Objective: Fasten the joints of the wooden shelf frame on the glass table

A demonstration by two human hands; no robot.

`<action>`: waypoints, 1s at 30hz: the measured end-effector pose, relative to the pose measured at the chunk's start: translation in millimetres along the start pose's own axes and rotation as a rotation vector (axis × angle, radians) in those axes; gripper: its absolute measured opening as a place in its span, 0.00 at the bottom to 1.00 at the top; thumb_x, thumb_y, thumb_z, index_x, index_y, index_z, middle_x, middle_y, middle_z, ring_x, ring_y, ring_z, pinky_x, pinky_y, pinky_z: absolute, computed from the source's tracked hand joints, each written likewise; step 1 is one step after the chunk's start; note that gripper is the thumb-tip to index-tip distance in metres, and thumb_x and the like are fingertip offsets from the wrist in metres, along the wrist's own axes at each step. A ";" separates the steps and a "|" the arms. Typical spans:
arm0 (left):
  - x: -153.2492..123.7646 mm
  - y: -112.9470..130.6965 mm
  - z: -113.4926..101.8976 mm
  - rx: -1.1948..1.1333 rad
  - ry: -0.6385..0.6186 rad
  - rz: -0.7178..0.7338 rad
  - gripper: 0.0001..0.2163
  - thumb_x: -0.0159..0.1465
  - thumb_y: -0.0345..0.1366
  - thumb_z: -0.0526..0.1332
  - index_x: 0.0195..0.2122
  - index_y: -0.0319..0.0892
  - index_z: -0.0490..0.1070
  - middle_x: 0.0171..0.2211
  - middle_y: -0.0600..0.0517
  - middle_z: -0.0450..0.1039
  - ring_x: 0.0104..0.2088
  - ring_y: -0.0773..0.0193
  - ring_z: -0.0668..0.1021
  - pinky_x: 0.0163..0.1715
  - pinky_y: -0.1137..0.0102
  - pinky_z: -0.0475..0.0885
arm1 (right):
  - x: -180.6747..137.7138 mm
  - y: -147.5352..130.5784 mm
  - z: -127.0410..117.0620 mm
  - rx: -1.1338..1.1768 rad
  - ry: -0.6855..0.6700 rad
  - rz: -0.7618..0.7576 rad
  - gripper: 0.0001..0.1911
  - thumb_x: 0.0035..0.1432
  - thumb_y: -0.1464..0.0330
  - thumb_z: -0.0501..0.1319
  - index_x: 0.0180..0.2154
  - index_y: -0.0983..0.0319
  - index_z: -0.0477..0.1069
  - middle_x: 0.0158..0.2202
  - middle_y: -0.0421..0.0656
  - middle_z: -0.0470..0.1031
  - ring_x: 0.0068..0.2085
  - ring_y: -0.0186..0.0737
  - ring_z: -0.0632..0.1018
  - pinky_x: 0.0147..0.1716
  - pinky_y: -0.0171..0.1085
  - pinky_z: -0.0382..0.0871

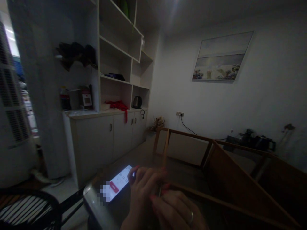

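My left hand [145, 183] and my right hand [178, 207] meet low in the middle of the head view. The left fingers are curled towards the right, and their tips lie close to the right hand's fingertips. A small thin pale sliver shows between the hands, too dim to name. My right hand is closed in a pinch and wears a ring. Left of my left hand a phone [119, 182] lies with its screen lit, near the fingers. Just beyond both hands stands a brown wooden frame [187, 132] with bars and panels.
A rounded metallic edge [92, 198] and a black round slatted object [28, 209] are at lower left. White cabinets [93, 137] with shelves hold a kettle [137, 102], a red cloth [117, 105] and a bottle [64, 98]. Dark appliances [260, 142] stand behind the frame at right.
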State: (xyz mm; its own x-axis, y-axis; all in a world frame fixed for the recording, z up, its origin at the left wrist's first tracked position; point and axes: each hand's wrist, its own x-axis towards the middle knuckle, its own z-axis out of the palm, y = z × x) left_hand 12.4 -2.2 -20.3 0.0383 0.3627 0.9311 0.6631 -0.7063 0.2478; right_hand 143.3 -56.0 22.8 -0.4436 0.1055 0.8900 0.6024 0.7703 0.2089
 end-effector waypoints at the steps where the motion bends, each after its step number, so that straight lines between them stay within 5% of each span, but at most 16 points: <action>1: -0.7 -2.9 -0.7 0.013 -0.024 0.038 0.05 0.65 0.39 0.62 0.42 0.53 0.75 0.38 0.60 0.82 0.37 0.63 0.75 0.49 0.63 0.55 | 0.2 -1.2 2.1 -0.026 0.041 -0.018 0.09 0.63 0.75 0.58 0.43 0.66 0.75 0.31 0.40 0.80 0.32 0.31 0.80 0.38 0.26 0.77; 4: -3.1 -8.9 -1.5 0.031 -0.067 0.083 0.07 0.65 0.38 0.62 0.44 0.53 0.74 0.40 0.59 0.81 0.38 0.62 0.75 0.49 0.63 0.55 | -5.3 -2.9 7.8 -0.159 0.174 0.001 0.06 0.60 0.75 0.62 0.38 0.63 0.78 0.27 0.37 0.79 0.30 0.31 0.80 0.38 0.26 0.77; 7: -4.7 -9.0 -0.4 0.022 -0.065 0.036 0.07 0.66 0.39 0.60 0.44 0.53 0.75 0.39 0.59 0.81 0.38 0.62 0.75 0.50 0.62 0.54 | -15.1 -1.9 6.9 -0.274 0.119 0.021 0.10 0.59 0.75 0.63 0.41 0.58 0.79 0.32 0.37 0.81 0.34 0.33 0.81 0.43 0.29 0.77; 11: -3.7 -4.1 -0.5 0.003 -0.067 -0.006 0.06 0.66 0.41 0.60 0.42 0.54 0.76 0.39 0.58 0.81 0.39 0.61 0.74 0.51 0.62 0.53 | -18.6 -1.7 1.7 -0.238 0.016 -0.079 0.14 0.62 0.74 0.61 0.47 0.55 0.77 0.38 0.37 0.82 0.42 0.35 0.82 0.48 0.32 0.77; 17: 0.5 2.2 -6.7 -0.020 -0.080 -0.023 0.06 0.67 0.39 0.60 0.43 0.54 0.76 0.40 0.59 0.81 0.39 0.62 0.75 0.52 0.62 0.53 | -18.8 -10.0 12.8 -0.102 0.175 0.000 0.13 0.62 0.78 0.59 0.47 0.66 0.76 0.37 0.43 0.83 0.43 0.36 0.82 0.46 0.33 0.78; 30: 2.2 7.8 -7.1 -0.076 -0.086 -0.074 0.08 0.69 0.40 0.57 0.44 0.53 0.75 0.41 0.58 0.81 0.41 0.62 0.75 0.52 0.61 0.52 | -13.9 -12.2 17.0 0.034 0.220 0.098 0.24 0.63 0.78 0.59 0.60 0.63 0.66 0.39 0.43 0.82 0.40 0.36 0.82 0.39 0.32 0.80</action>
State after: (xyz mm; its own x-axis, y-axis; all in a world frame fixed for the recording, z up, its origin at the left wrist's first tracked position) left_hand 12.4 -11.2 -14.4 0.0577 0.4636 0.8842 0.6085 -0.7185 0.3370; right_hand 130.9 -56.2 1.1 -0.2265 0.0440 0.9730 0.6108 0.7845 0.1067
